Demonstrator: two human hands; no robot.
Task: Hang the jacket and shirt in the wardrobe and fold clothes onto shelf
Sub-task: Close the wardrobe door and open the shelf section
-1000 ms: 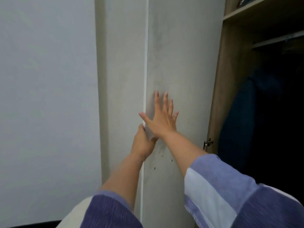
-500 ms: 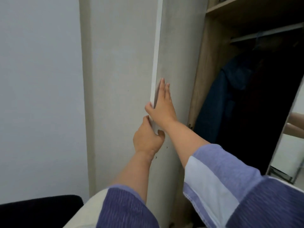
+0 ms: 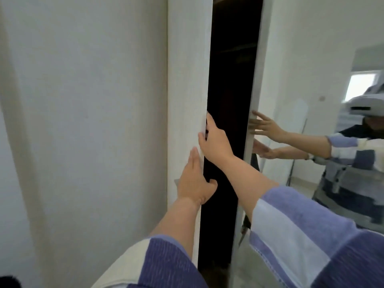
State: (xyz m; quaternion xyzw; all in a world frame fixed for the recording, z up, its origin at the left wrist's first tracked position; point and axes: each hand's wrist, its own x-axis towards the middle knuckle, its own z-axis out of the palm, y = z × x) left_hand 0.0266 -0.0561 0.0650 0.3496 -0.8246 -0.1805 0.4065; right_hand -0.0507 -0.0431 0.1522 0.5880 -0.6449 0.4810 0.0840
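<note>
The white left wardrobe door (image 3: 187,84) stands nearly closed, leaving a narrow dark gap (image 3: 228,100) into the wardrobe. My right hand (image 3: 215,142) holds the door's free edge, thumb on the front face and fingers round the edge. Just below it, my left hand (image 3: 194,181) lies with straight fingers flat on the door's face, its thumb sticking out past the edge. The inside is too dark to show the jacket, shirt or shelf.
The right door (image 3: 257,80) carries a mirror (image 3: 311,100) that reflects my arms and striped top. A plain white wall (image 3: 83,121) fills the left side. A dark object (image 3: 8,282) shows at the bottom left corner.
The left door has swung towards closed, so the wardrobe opening has narrowed to a dark slit and the hanging dark garment is out of sight. Both hands stayed at the door's edge.
</note>
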